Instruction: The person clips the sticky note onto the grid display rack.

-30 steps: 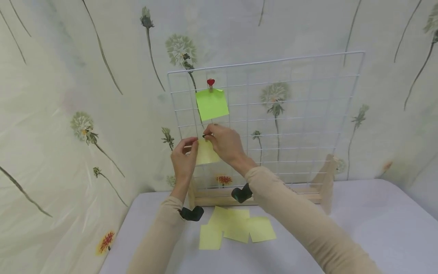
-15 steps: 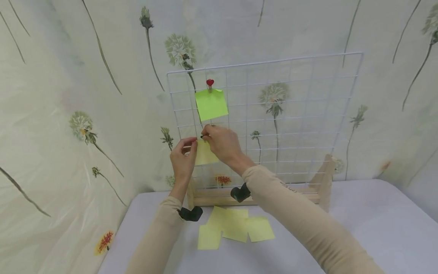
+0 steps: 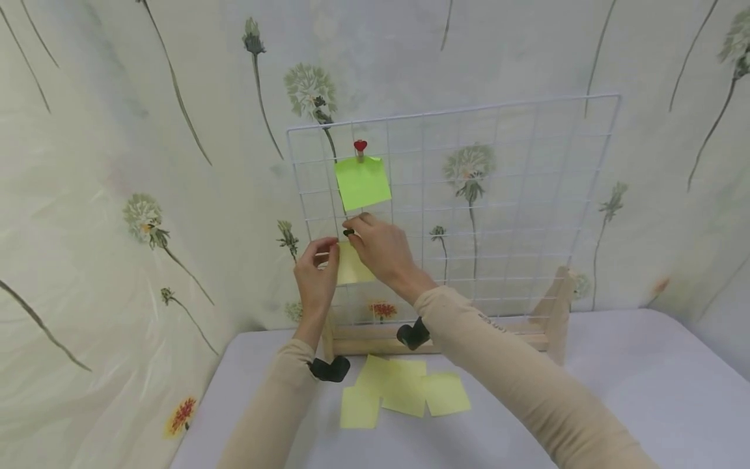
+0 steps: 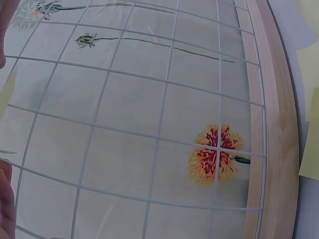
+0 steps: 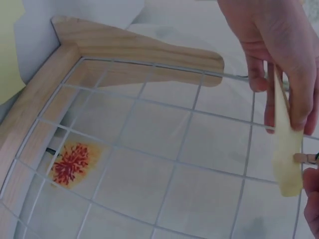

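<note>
My left hand point(image 3: 316, 270) pinches the upper left edge of a pale yellow sticky note point(image 3: 353, 264) held against a white wire grid point(image 3: 423, 169). Close beside it, my right hand point(image 3: 383, 251) pinches a small wooden clothespin point(image 5: 305, 158) topped by a dark heart point(image 3: 349, 232), at the note's upper edge. Seen from the right wrist, the clip's wooden tip meets the note; whether it grips paper and wire cannot be told. Above hangs a bright green sticky note point(image 3: 362, 182), clipped to the grid by a clothespin with a red heart point(image 3: 360, 145).
Several loose yellow sticky notes point(image 3: 404, 391) lie overlapping on the white table point(image 3: 633, 391) before the grid. A wooden stand point(image 3: 559, 312) carries the grid at its base. Behind rises a flower-printed sheet point(image 3: 527, 39).
Both hands stay almost in place at the note. My right fingers have shifted slightly on the clothespin, and more of its dark heart shows. The head view has tilted a little.
</note>
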Available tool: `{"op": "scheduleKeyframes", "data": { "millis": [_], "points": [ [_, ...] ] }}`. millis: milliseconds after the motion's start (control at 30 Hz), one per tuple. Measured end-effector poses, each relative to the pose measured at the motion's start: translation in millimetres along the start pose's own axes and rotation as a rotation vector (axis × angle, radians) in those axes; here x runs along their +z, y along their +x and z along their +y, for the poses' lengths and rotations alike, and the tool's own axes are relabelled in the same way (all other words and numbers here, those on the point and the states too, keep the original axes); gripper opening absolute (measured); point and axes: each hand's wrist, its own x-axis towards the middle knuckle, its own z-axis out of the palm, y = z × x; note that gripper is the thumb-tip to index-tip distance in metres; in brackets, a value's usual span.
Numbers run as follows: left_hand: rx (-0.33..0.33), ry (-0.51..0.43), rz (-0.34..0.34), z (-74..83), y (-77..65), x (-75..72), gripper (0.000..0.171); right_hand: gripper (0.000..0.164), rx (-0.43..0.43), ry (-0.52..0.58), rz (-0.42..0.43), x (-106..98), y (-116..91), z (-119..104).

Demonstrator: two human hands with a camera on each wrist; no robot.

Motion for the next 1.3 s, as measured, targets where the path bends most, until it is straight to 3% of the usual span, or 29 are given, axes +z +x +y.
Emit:
{"op": "scheduleKeyframes", "data": {
  "millis": [133,333,533,1300],
  "points": [
    [0.014,0.013,0.014,-18.1,1.8,5.6,0.016,0.016,-0.027,0.018,0.051,-3,-2,5],
    [0.057,0.047,0.012,-21.6,3.1,7.0,0.015,0.009,-0.078,0.066,0.136,-11,-10,17],
    [0.085,0.090,0.020,-23.3,2.9,5.6,0.014,0.009,-0.115,0.078,0.073,-13,-30,29],
    [0.032,0.130,-0.035,-24.8,-1.7,4.0,0.017,0.008,-0.022,0.179,-0.128,0,-127,66]
  ]
}}
